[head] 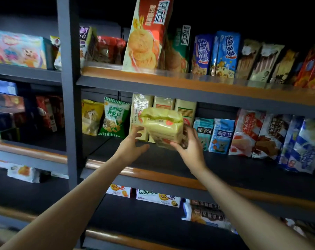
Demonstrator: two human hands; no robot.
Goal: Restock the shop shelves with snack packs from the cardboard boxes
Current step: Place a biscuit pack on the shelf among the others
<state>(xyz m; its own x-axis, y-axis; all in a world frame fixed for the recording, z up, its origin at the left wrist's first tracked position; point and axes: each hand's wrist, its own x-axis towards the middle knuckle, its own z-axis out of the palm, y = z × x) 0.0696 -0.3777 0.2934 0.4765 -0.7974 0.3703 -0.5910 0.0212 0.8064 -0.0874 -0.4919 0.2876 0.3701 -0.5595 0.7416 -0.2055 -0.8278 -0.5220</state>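
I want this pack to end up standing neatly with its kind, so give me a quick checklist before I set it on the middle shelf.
1. Right hand grips the pale yellow plastic snack pack: ok.
2. Left hand steadies it: not ok, its fingers are spread, barely touching.
3. Matching tall yellow packs directly behind: ok.
4. Bare dark shelf board below for landing: ok.
5. Pack upright: not ok, it is tilted.
6. Clear of the green-and-white chip bag and light blue biscuit pack: ok.
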